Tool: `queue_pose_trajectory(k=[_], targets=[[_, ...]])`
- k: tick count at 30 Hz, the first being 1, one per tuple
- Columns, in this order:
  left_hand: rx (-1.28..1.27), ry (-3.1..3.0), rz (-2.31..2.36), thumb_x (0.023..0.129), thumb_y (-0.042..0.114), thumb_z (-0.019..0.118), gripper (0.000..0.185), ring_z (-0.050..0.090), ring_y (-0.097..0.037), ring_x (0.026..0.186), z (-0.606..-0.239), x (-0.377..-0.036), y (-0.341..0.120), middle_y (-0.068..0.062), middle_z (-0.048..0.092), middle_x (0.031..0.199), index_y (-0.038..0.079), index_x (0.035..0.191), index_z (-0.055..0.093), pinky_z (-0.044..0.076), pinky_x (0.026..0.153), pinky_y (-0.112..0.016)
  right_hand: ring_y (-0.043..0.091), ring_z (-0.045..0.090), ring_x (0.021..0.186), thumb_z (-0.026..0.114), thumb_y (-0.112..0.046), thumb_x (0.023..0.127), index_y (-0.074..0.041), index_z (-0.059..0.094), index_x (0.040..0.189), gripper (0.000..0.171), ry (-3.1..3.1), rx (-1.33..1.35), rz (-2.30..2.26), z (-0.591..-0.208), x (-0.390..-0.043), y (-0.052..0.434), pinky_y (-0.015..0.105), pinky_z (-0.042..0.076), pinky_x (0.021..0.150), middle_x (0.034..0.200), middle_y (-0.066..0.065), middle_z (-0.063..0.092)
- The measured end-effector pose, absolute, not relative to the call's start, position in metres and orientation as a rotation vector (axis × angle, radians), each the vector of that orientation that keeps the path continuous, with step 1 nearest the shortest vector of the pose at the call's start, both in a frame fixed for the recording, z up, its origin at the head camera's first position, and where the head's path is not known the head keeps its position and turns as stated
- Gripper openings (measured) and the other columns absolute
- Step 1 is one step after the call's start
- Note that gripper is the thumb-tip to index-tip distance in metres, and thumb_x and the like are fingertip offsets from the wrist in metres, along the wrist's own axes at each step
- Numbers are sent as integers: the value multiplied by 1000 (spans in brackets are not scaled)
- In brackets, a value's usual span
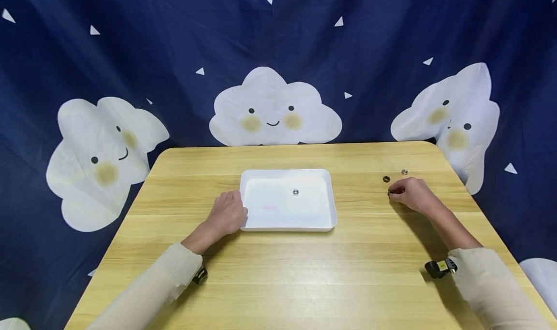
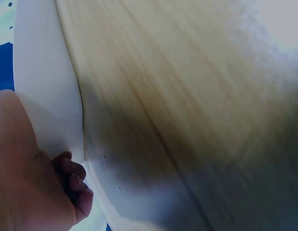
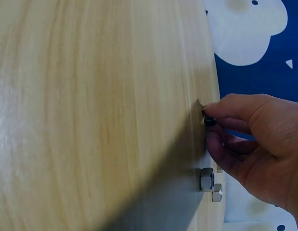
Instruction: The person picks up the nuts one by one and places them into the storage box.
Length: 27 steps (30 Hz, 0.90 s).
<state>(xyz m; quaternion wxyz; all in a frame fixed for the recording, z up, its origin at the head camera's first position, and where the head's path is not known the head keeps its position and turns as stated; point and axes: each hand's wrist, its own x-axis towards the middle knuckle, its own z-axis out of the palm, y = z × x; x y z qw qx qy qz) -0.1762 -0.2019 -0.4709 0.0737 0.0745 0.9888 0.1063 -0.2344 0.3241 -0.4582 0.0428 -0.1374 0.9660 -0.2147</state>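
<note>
Nearest, two sleeves (image 1: 152, 286) with wrist cameras are being seen lying on a wooden table (image 1: 278, 277). The left hand (image 1: 226, 213) is being rested against the near-left corner of a white tray (image 1: 331, 214); in the left wrist view its fingers (image 2: 74, 185) are being curled loosely beside the tray wall, and nothing is being seen held in them, though whether the wall is being touched or gripped cannot be told. The right hand (image 1: 411, 193) is being kept well to the right of the tray, fingers bent toward the table; a dark nut (image 3: 209, 119) is being pinched between thumb and fingertips, at the tabletop or just off it. Inside the tray, one nut (image 1: 295, 192) is being shown lying flat, right of the tray's middle. Just beyond the right hand, two loose nuts are lying on the table: a darker one (image 1: 386, 179) and, slightly farther and to the right, a lighter one (image 1: 404, 172); they are near each other but apart. The relation that matters: the pinched nut is being held to the tray's right, with bare table between; the tray's long axis is running left to right, its short right wall facing that hand. The right hand is being placed far nearer the loose nuts; the left, nearer the tray. Farthest, a blue cloud-printed cloth (image 1: 278, 54) is hanging.
</note>
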Motion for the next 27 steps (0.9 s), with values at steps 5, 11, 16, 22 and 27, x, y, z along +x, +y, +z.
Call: queue_pose_trajectory(k=[5,11,16,22,27], targets=[[219,2969,321,100,24,49,24,42,-29,86,-471,-176,-201,-10,48,91,0,101,48,31,77,-36,19,69,81,74,-15,87,1,78,101,22,2920,-377,-668,-458,-238,322,33,51,73,89,11,78],[219,2967,328,100,24,48,24,42,-29,88,-470,-176,-201,-11,48,93,0,102,48,31,78,-37,22,70,83,75,-15,86,2,77,103,24,2918,-379,-660,-458,-238,321,34,52,74,92,13,78],[206,2962,314,100,24,49,25,42,-29,87,-470,-176,-201,-10,49,92,-1,103,49,32,78,-36,22,70,84,75,-13,88,2,77,108,25,2902,-407,-675,-456,-237,321,33,52,72,94,14,78],[203,2965,304,100,24,50,25,43,-29,87,-470,-177,-201,-10,49,91,0,102,49,33,77,-36,13,65,80,75,-12,87,-2,79,107,23,2917,-409,-687,-454,-237,323,27,48,67,93,9,78],[207,2970,309,100,24,50,25,44,-29,86,-471,-178,-201,-10,50,90,0,101,50,34,77,-37,10,61,77,75,-11,86,-4,79,107,22,2920,-425,-715,-452,-238,323,24,44,64,92,8,78]])
